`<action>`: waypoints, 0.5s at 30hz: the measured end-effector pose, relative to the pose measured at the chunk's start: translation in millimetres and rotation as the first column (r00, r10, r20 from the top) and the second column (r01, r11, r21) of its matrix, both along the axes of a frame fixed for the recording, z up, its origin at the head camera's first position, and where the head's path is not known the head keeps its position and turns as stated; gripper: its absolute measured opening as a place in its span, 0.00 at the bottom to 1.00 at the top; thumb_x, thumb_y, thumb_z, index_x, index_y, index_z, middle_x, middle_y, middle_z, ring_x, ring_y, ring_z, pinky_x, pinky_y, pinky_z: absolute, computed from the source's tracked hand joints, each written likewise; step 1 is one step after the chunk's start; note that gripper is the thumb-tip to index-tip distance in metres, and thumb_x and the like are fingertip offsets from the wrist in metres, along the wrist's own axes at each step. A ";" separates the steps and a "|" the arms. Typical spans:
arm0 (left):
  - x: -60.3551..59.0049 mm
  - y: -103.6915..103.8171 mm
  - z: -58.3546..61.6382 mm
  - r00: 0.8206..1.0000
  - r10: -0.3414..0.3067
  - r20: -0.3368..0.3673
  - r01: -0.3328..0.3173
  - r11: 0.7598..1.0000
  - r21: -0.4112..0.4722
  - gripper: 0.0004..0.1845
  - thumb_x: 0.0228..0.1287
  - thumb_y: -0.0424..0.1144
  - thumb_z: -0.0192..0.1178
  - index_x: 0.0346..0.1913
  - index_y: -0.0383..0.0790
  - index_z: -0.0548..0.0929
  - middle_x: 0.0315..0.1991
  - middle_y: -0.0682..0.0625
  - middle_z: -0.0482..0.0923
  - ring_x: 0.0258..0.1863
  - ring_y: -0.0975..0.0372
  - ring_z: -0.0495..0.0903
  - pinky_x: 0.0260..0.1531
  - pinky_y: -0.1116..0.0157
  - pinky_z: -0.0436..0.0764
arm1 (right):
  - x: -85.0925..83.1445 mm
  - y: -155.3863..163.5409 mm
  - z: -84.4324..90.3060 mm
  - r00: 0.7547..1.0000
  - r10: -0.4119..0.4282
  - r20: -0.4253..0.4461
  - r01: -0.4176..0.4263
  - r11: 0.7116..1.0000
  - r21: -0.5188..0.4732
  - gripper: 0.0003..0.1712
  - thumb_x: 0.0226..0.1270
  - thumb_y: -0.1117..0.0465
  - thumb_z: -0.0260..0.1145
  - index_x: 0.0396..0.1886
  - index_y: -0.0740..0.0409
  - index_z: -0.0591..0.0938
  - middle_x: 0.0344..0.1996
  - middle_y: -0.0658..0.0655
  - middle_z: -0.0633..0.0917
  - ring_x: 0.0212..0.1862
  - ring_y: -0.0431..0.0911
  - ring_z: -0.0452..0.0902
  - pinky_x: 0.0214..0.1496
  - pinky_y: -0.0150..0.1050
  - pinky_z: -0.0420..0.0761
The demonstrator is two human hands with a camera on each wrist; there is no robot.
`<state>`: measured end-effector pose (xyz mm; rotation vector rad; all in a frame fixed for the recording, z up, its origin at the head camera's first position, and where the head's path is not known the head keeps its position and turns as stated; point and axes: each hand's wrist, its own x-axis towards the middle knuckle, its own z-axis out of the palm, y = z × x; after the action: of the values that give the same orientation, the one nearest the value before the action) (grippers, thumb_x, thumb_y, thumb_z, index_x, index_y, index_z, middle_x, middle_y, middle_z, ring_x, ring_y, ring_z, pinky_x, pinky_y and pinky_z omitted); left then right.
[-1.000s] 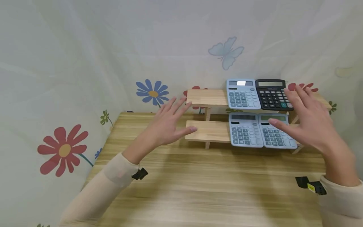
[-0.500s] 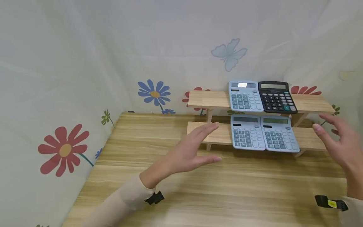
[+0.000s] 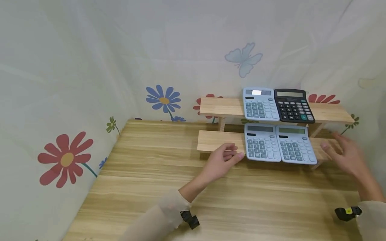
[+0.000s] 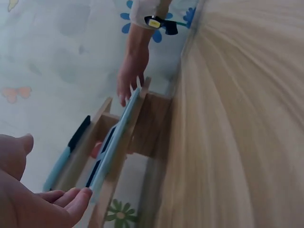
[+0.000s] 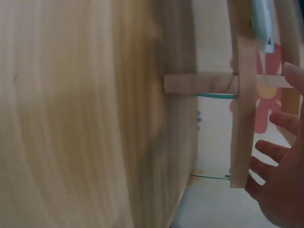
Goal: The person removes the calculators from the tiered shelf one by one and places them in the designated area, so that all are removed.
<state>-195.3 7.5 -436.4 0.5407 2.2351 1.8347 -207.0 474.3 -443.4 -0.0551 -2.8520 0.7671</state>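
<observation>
Two light blue calculators lie side by side on the lower tier of a wooden stand (image 3: 221, 106): a left one (image 3: 256, 154) and a right one (image 3: 294, 147). On the upper tier are another light blue calculator (image 3: 260, 106) and a black calculator (image 3: 292, 107). My left hand (image 3: 220, 163) is at the left edge of the lower left calculator, thumb and fingers apart and loosely bent, holding nothing. In the left wrist view its fingertips (image 4: 80, 202) come right up to that edge. Beyond the calculators, my right hand (image 3: 348, 155) is at the lower tier's right end, fingers spread and holding nothing.
The stand rests on a wood-grain table (image 3: 144, 160) against a pale curtain (image 3: 181, 40) printed with flowers and a butterfly. Bare wood shows on both tiers left and right of the calculators. Black straps with small devices circle both wrists.
My left hand has moved right and down toward the lower left calculator, its fingers bending. My right hand has moved off the calculators to the right and lower. The calculators stay in place.
</observation>
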 end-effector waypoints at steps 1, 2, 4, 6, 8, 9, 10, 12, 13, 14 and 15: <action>0.1 3.6 -3.4 0.999 -0.009 0.036 0.008 1.000 0.014 0.38 0.75 0.55 0.67 0.76 0.33 0.71 0.68 0.42 0.79 0.65 0.55 0.81 0.61 0.64 0.83 | 0.3 1.5 -1.7 1.000 0.003 0.018 -0.003 1.000 0.006 0.47 0.84 0.43 0.53 0.82 0.74 0.52 0.79 0.82 0.49 0.77 0.83 0.41 0.74 0.83 0.43; 0.1 7.4 -6.5 0.998 -0.018 0.058 0.017 1.000 0.022 0.38 0.75 0.55 0.66 0.75 0.33 0.71 0.67 0.42 0.79 0.64 0.56 0.82 0.59 0.66 0.84 | 0.8 2.7 -3.4 1.000 0.012 0.028 -0.012 1.000 0.008 0.48 0.84 0.42 0.53 0.82 0.75 0.52 0.79 0.82 0.48 0.77 0.83 0.41 0.73 0.84 0.43; 0.4 14.3 -11.8 0.995 -0.026 0.092 0.025 1.000 0.012 0.37 0.75 0.56 0.66 0.75 0.33 0.72 0.66 0.44 0.81 0.62 0.58 0.83 0.56 0.67 0.85 | 1.9 3.2 -6.0 0.999 0.011 0.051 -0.011 1.000 0.011 0.48 0.83 0.41 0.53 0.82 0.74 0.52 0.79 0.83 0.48 0.76 0.84 0.41 0.72 0.84 0.44; 0.5 21.0 -15.9 0.992 -0.020 0.121 0.020 1.000 -0.004 0.37 0.75 0.57 0.65 0.73 0.34 0.74 0.64 0.46 0.82 0.61 0.59 0.84 0.56 0.67 0.85 | 2.0 3.9 -8.1 0.997 0.008 0.070 -0.010 1.000 0.017 0.49 0.83 0.40 0.52 0.81 0.75 0.53 0.78 0.84 0.48 0.75 0.85 0.41 0.71 0.85 0.44; 0.2 27.7 -19.2 0.990 -0.002 0.140 0.005 1.000 -0.023 0.35 0.75 0.59 0.64 0.72 0.35 0.76 0.62 0.47 0.83 0.60 0.60 0.84 0.56 0.66 0.85 | 1.4 4.4 -9.2 0.997 0.008 0.082 -0.010 1.000 0.020 0.49 0.83 0.39 0.52 0.81 0.74 0.53 0.77 0.86 0.48 0.75 0.85 0.41 0.71 0.85 0.45; -0.2 31.1 -20.7 0.989 0.011 0.147 -0.007 1.000 -0.029 0.35 0.75 0.59 0.64 0.70 0.35 0.77 0.62 0.47 0.83 0.60 0.60 0.84 0.56 0.66 0.85 | 0.7 4.6 -9.7 0.997 0.008 0.082 -0.010 1.000 0.023 0.49 0.83 0.39 0.52 0.81 0.74 0.54 0.76 0.87 0.49 0.75 0.86 0.42 0.71 0.85 0.45; -0.6 34.6 -22.1 0.987 0.023 0.160 -0.020 1.000 -0.023 0.34 0.75 0.59 0.64 0.69 0.36 0.78 0.60 0.47 0.84 0.59 0.60 0.84 0.56 0.65 0.85 | -0.2 4.9 -10.6 0.997 0.011 0.078 -0.013 1.000 0.025 0.48 0.83 0.39 0.53 0.81 0.75 0.54 0.76 0.87 0.50 0.74 0.86 0.42 0.71 0.85 0.45; -1.3 41.3 -24.5 0.979 0.041 0.198 -0.045 0.999 0.016 0.33 0.75 0.58 0.64 0.67 0.34 0.78 0.57 0.46 0.85 0.57 0.58 0.84 0.56 0.62 0.85 | -2.2 5.1 -13.3 0.998 0.021 0.062 -0.022 0.999 0.029 0.48 0.82 0.40 0.54 0.80 0.75 0.57 0.75 0.88 0.52 0.74 0.86 0.44 0.70 0.85 0.46; -1.4 44.3 -25.9 0.973 0.046 0.225 -0.058 0.997 0.045 0.32 0.75 0.58 0.65 0.67 0.33 0.78 0.55 0.46 0.85 0.56 0.56 0.85 0.57 0.60 0.86 | -3.0 4.8 -15.6 0.998 0.024 0.052 -0.026 0.999 0.047 0.47 0.82 0.40 0.54 0.79 0.76 0.58 0.75 0.87 0.53 0.73 0.86 0.45 0.70 0.85 0.47; -1.2 47.0 -26.8 0.966 0.053 0.255 -0.074 0.994 0.074 0.32 0.75 0.57 0.65 0.66 0.32 0.78 0.54 0.46 0.86 0.55 0.55 0.86 0.57 0.58 0.86 | -3.7 4.3 -18.4 0.999 0.027 0.041 -0.030 0.998 0.062 0.47 0.82 0.40 0.55 0.78 0.76 0.60 0.74 0.87 0.54 0.73 0.85 0.46 0.70 0.85 0.48; -1.0 49.4 -28.0 0.956 0.055 0.287 -0.090 0.990 0.110 0.31 0.76 0.55 0.65 0.65 0.31 0.78 0.52 0.45 0.86 0.54 0.54 0.86 0.58 0.56 0.86 | -4.1 3.5 -21.7 0.999 0.031 0.032 -0.033 0.997 0.072 0.46 0.81 0.40 0.55 0.78 0.76 0.61 0.74 0.87 0.55 0.73 0.85 0.47 0.70 0.84 0.48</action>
<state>-196.3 56.9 -464.4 0.1983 1.9881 1.9542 -211.1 477.8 -465.1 -0.0117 -2.9139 0.6741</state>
